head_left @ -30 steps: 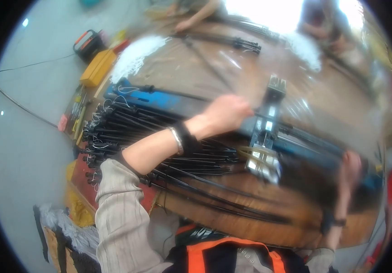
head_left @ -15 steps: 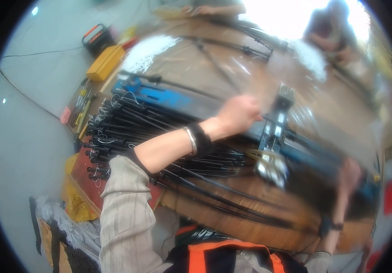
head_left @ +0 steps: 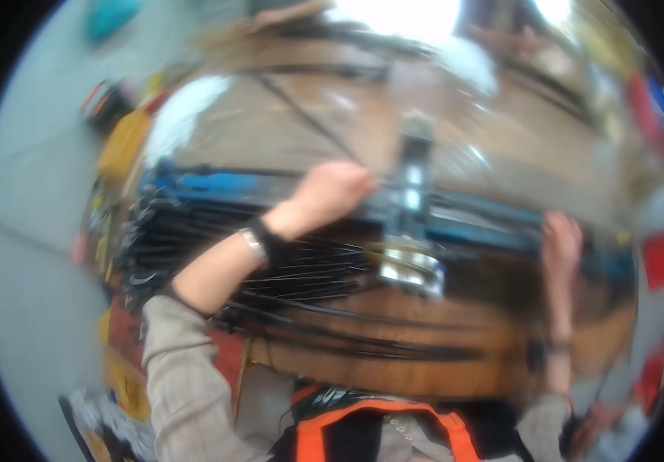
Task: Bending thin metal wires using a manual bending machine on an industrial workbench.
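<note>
My left hand [head_left: 330, 192] is closed in a fist above a long blue rail [head_left: 228, 183], left of an upright metal clamp fixture [head_left: 410, 196]. A thin black cable [head_left: 270, 172] along the rail runs into this fist. Further right, my right hand [head_left: 561, 240] is closed at the rail's other part. Blur hides what its fingers grip. Under my left forearm lies a thick bundle of black cables [head_left: 185, 239], with pale strings at their left ends. A yellowish ring [head_left: 393, 254] shows at the fixture's shiny near end.
A brown wooden table [head_left: 362, 373] carries everything. White pieces are heaped [head_left: 185, 112] at the far left, near a yellow box [head_left: 124, 142]. Other people's hands [head_left: 282, 15] work at the far side. Another person's hand [head_left: 597, 423] shows at the lower right.
My view has turned, so the table and fixture sit further left and more level. Both hands stay closed, at much the same places along the rail.
</note>
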`<state>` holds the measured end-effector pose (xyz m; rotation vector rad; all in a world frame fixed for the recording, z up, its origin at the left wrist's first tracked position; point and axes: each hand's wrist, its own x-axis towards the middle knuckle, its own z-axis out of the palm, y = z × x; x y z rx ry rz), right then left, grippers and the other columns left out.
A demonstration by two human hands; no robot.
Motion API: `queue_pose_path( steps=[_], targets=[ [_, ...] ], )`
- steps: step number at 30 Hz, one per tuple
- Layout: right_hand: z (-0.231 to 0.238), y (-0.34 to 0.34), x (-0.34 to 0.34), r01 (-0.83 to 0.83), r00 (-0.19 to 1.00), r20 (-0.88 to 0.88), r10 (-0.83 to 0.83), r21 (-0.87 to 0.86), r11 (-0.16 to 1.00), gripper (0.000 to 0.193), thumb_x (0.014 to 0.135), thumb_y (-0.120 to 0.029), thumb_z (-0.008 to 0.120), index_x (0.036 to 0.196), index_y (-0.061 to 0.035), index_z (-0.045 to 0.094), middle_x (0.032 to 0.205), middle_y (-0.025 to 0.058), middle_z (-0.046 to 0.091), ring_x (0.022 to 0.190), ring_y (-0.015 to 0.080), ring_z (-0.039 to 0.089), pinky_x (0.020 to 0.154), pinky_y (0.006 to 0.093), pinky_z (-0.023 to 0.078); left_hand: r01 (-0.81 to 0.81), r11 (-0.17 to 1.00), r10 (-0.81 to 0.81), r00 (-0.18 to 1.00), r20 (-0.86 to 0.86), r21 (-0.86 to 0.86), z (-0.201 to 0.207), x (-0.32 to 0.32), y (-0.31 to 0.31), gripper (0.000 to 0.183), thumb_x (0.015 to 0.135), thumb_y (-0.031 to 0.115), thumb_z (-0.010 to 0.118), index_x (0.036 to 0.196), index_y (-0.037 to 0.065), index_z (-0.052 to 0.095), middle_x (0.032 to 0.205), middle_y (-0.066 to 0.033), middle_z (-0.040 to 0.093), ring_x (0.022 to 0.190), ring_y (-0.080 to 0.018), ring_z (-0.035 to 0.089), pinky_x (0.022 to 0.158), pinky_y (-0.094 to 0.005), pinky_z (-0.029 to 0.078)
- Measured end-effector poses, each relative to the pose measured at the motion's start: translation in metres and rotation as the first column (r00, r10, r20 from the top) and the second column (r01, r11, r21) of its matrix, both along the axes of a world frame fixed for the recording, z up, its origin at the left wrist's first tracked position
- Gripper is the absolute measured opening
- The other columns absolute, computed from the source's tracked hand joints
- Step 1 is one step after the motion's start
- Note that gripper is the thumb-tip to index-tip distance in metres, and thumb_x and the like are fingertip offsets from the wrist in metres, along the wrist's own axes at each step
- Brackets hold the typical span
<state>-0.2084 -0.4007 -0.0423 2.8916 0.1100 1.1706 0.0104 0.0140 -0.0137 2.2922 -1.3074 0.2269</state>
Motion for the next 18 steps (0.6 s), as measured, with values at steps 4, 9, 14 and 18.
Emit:
queue_pose_path(
  steps=[4, 9, 14, 18],
  targets=[
    [0.015, 0.083, -0.003, -0.081, 0.996, 0.02, 0.081, 0.0, 0.997, 0.029, 0.087, -0.009, 0.066, 0.115, -0.0049, 0.067, 0.112, 0.0104, 0.069, 0.115, 0.0311, 0.06, 0.1, 0.0461, 0.039, -0.149, 0.985, 0.143, 0.987, 0.077, 0.084, 0.009, -0.014, -0.006, 0.016, 0.092, 0.019, 0.058, 0.082, 0.007, 0.057, 0.073, -0.0176, 0.061, 0.073, -0.0406, 0.061, 0.062, -0.0482, 0.048],
    [0.004, 0.114, -0.026, -0.11, 0.993, -0.026, 0.113, 0.096, 0.989, 0.03, 0.081, -0.011, 0.072, 0.11, -0.0069, 0.066, 0.1, 0.0047, 0.069, 0.101, 0.0258, 0.061, 0.085, 0.0406, 0.038, -0.145, 0.983, 0.144, 0.989, 0.02, 0.116, 0.013, -0.013, -0.015, 0.013, 0.092, 0.018, 0.057, 0.084, 0.007, 0.058, 0.074, -0.0183, 0.062, 0.073, -0.0402, 0.062, 0.062, -0.0479, 0.048],
    [0.002, 0.134, -0.017, -0.159, 0.982, -0.064, 0.179, 0.238, 0.958, 0.026, 0.085, -0.012, 0.068, 0.11, -0.0055, 0.068, 0.094, 0.008, 0.069, 0.093, 0.0287, 0.062, 0.09, 0.0408, 0.038, -0.139, 0.985, 0.133, 0.989, 0.057, 0.107, 0.011, -0.013, -0.013, 0.011, 0.091, 0.016, 0.058, 0.083, 0.008, 0.059, 0.072, -0.017, 0.064, 0.068, -0.0387, 0.062, 0.059, -0.0472, 0.048],
    [0.0, 0.147, -0.005, -0.196, 0.969, -0.088, 0.23, 0.288, 0.937, 0.024, 0.083, -0.008, 0.068, 0.107, -0.0047, 0.067, 0.088, 0.0081, 0.067, 0.087, 0.0288, 0.061, 0.083, 0.0403, 0.04, -0.131, 0.986, 0.127, 0.991, 0.043, 0.106, 0.011, -0.016, -0.016, 0.01, 0.09, 0.014, 0.057, 0.083, 0.008, 0.058, 0.072, -0.0167, 0.063, 0.069, -0.0388, 0.062, 0.06, -0.0473, 0.048]
  ],
)
